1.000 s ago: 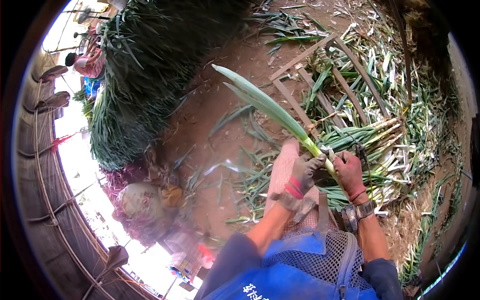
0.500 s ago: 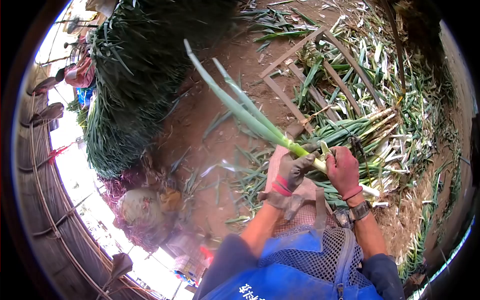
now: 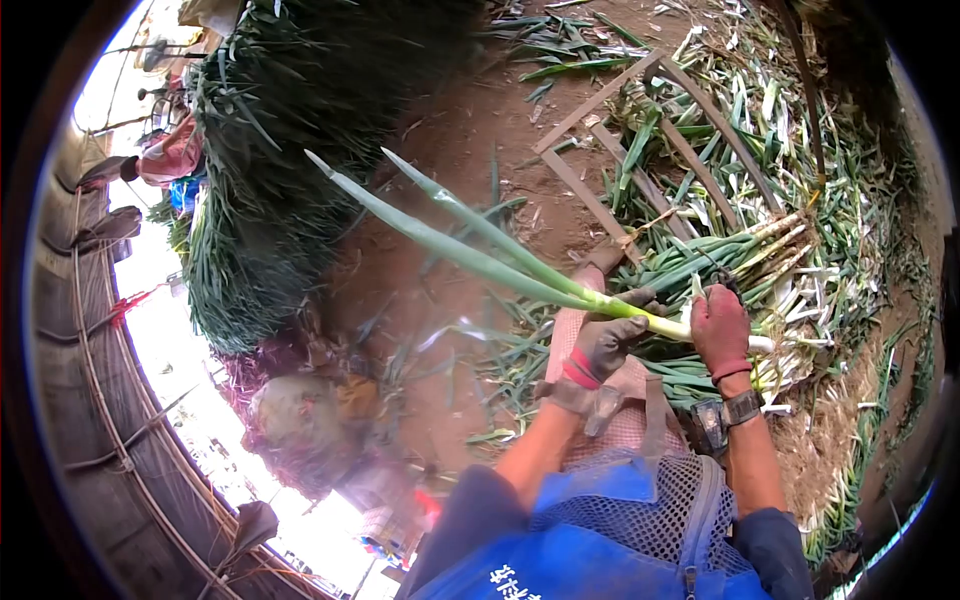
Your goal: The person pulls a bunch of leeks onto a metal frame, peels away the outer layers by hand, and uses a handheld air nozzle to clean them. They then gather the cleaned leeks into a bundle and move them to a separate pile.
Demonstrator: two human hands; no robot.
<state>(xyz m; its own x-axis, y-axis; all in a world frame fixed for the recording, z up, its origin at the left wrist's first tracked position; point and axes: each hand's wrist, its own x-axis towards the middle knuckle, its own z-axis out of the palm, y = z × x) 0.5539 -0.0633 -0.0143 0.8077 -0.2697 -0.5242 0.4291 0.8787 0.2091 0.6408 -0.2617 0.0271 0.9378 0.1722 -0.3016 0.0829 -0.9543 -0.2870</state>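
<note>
A long green onion (image 3: 480, 265) lies across my lap, its green leaves reaching up and left over the dirt floor and its white root end to the right. My left hand (image 3: 612, 340), in a dark glove with a pink wrist band, is closed around the pale stem. My right hand (image 3: 720, 328), in a red glove, is closed near the white end, with a short pale strip of leaf showing above the fingers. Just beyond my hands lies a pile of green onions (image 3: 740, 255) with yellowish, untidy root ends.
A wooden frame (image 3: 585, 185) stands over scattered leaf scraps ahead of me. Along the left rises a large dark heap of green onions (image 3: 290, 130). Peelings (image 3: 860, 240) cover the ground at right. A plastic-sheeted wall (image 3: 80, 370) curves along the left edge.
The green onion has tilted lower, its leaf tips swinging down and left. Both hands have shifted slightly right in the view, and the right hand is farther along toward the white end.
</note>
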